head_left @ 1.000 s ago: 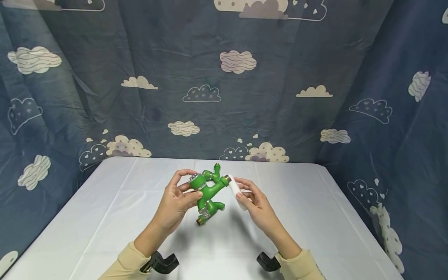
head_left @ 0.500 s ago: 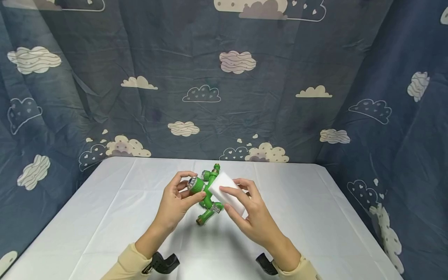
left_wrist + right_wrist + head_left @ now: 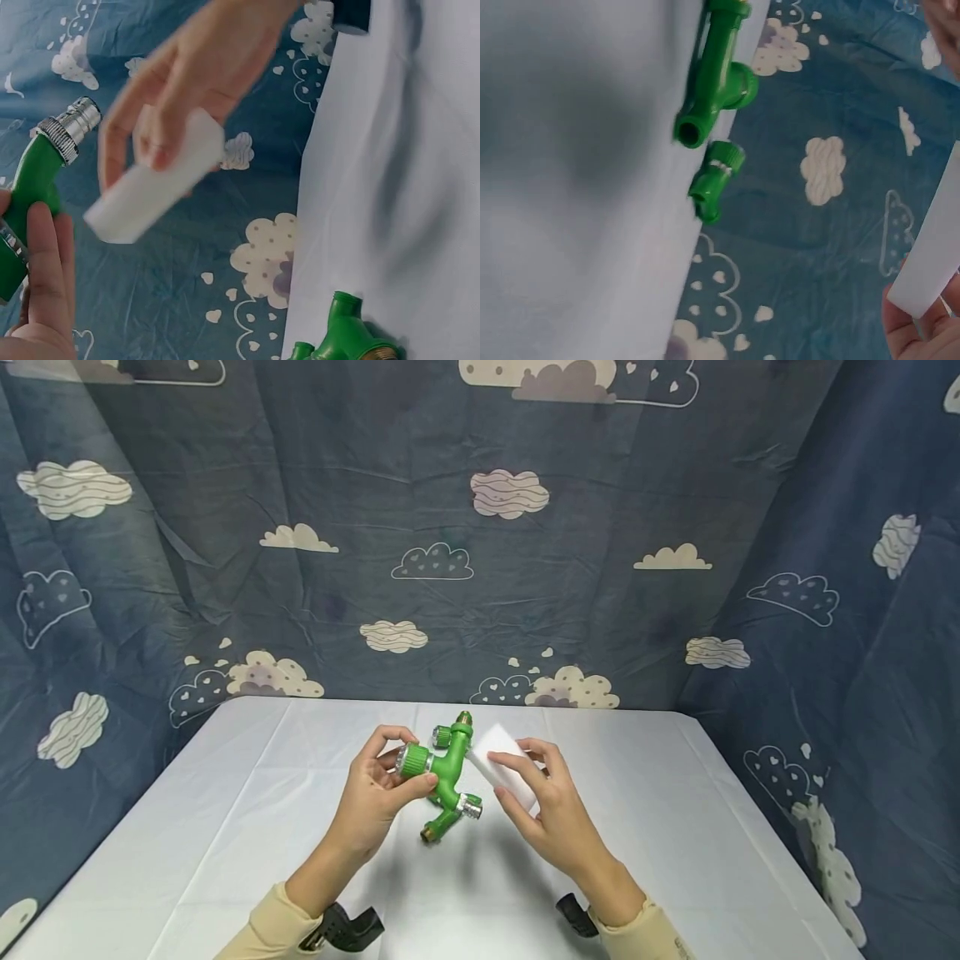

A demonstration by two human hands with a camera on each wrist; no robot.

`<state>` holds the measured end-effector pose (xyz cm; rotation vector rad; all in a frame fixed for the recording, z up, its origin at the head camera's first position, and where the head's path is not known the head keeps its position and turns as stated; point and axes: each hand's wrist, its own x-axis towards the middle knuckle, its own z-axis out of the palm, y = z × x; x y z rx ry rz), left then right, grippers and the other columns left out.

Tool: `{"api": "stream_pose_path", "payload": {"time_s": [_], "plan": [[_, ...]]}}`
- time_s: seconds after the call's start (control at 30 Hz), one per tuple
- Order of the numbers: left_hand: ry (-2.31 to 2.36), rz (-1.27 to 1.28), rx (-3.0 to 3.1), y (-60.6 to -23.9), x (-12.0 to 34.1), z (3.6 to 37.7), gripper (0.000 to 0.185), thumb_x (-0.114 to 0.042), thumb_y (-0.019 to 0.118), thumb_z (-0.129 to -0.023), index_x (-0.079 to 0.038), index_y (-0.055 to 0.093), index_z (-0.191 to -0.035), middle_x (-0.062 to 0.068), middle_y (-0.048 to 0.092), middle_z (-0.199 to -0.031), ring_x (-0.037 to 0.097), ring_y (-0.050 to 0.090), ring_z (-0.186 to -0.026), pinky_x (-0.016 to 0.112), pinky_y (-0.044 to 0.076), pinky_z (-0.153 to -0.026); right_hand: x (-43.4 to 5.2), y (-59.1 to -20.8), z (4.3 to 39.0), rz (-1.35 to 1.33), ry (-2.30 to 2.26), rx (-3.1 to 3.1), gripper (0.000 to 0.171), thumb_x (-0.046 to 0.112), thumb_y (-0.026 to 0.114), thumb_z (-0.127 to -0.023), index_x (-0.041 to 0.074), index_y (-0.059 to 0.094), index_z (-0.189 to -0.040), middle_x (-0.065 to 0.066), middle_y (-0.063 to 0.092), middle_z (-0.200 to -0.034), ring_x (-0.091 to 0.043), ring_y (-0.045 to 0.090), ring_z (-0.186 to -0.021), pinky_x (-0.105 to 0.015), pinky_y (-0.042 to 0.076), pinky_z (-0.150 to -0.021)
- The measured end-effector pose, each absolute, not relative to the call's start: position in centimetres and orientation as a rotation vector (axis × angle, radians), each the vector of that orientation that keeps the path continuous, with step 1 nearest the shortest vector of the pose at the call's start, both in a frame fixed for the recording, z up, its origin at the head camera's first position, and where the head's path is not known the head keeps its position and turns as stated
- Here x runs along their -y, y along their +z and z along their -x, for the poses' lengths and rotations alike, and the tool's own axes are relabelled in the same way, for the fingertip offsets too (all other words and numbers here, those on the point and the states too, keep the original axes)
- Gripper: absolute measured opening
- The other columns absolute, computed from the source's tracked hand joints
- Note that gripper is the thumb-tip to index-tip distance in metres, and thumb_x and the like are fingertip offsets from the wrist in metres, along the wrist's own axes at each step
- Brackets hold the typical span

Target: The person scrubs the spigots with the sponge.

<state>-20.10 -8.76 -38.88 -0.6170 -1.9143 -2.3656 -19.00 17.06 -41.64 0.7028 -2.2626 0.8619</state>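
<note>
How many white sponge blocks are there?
1. The white sponge block is held in the right hand, beside the green tap that the left hand grips above the table. No others show.

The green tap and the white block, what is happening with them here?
A person holds a green tap above the white table. The left hand grips the tap by one of its knobs. The right hand holds a white sponge block right beside the tap's body; whether they touch, I cannot tell.
</note>
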Motion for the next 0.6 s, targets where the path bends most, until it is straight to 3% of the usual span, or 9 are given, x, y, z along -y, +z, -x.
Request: {"api": "stream_pose_path", "payload": {"time_s": [0.3, 0.47, 0.6], "plan": [[-2.359, 0.401, 1.862, -39.0, 8.8, 20.5, 0.031, 0.008, 0.073, -0.094, -0.008, 0.046, -0.096, -0.004, 0.077, -0.099, 0.008, 0.074, -0.088, 0.024, 0.061, -0.083, -17.2, -40.6, 18.4, -0.583, 1.133, 2.204, 0.048, 0.010, 0.076, -0.097, 0.024, 0.067, -0.141, -0.009, 0.058, -0.142, -0.023, 0.061, -0.120, -0.040, 0.058, -0.087], [-2.295, 0.379, 1.990, -39.4, 8.6, 20.7, 0.022, 0.000, 0.077, -0.095, -0.006, 0.065, -0.112, -0.009, 0.078, -0.097, 0.007, 0.069, -0.092, 0.022, 0.059, -0.080, -16.3, -39.8, 17.4, -0.684, 1.131, 2.096, 0.050, 0.005, 0.076, -0.094, 0.021, 0.067, -0.140, -0.010, 0.057, -0.142, -0.022, 0.060, -0.120, -0.036, 0.060, -0.085], [-2.228, 0.475, 2.037, -39.7, 8.8, 20.8, 0.028, -0.001, 0.078, -0.095, 0.004, 0.069, -0.120, -0.009, 0.077, -0.103, 0.007, 0.070, -0.102, 0.021, 0.060, -0.082, -15.8, -39.5, 16.9, -0.776, 1.101, 2.062, 0.050, 0.002, 0.077, -0.092, 0.018, 0.067, -0.139, -0.013, 0.056, -0.142, -0.022, 0.060, -0.121, -0.035, 0.061, -0.084]]}}
